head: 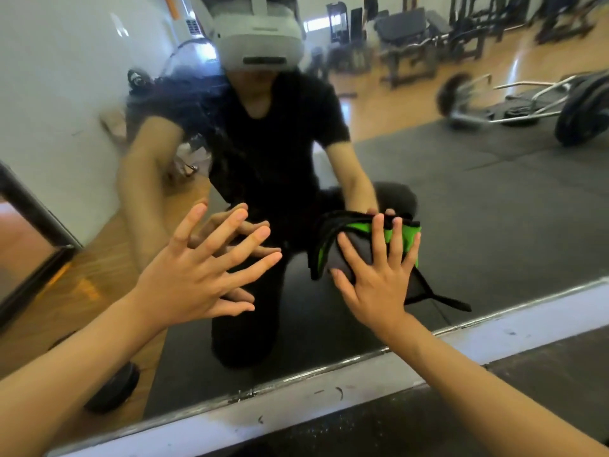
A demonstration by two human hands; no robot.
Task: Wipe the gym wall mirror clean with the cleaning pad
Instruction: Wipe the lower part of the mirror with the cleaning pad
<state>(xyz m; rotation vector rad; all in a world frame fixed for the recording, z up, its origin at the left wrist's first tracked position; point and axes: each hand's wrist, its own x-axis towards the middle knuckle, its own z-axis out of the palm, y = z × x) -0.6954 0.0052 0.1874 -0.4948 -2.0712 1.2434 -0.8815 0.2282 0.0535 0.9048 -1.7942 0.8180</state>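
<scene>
The wall mirror [478, 206] fills most of the head view and reflects a kneeling person in black with a headset. My right hand [375, 278] lies flat, fingers spread, pressing a grey, green and black cleaning pad [349, 255] against the lower glass. A black strap of the pad hangs down to the right. My left hand [201, 268] is spread open with nothing in it, its fingertips at the glass to the left of the pad, meeting their own reflection.
A white scuffed sill [296, 397] runs along the mirror's bottom edge, with dark floor matting [461, 407] below it. A black frame edge [29, 206] stands at far left. The reflection shows a loaded barbell [580, 110], benches and a wooden floor.
</scene>
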